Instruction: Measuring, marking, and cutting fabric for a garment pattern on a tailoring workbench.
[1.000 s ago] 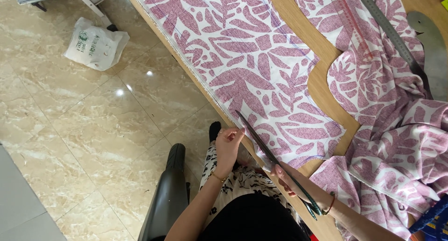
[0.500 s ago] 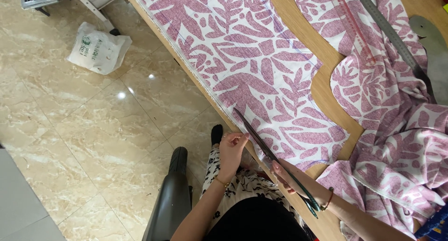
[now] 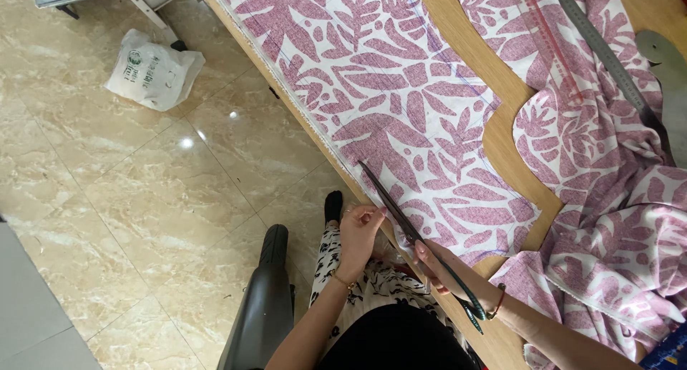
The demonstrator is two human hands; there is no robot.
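Now the scissors (image 3: 415, 237) are lying along the table (image 3: 501, 137) edge, blades pointing up-left, long axis following that edge, cutting the cloth (image 3: 401, 105). Right hand (image 3: 436, 266) is clamping the handles; left hand (image 3: 358, 230) is pinching the cloth margin just off-edge. Open floor (image 3: 143, 212) is stretching left of the table.

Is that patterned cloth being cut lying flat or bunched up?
Flat. The pink-and-white cloth lies spread smooth on the wooden table where the scissors run along its edge; another piece at the right is bunched.
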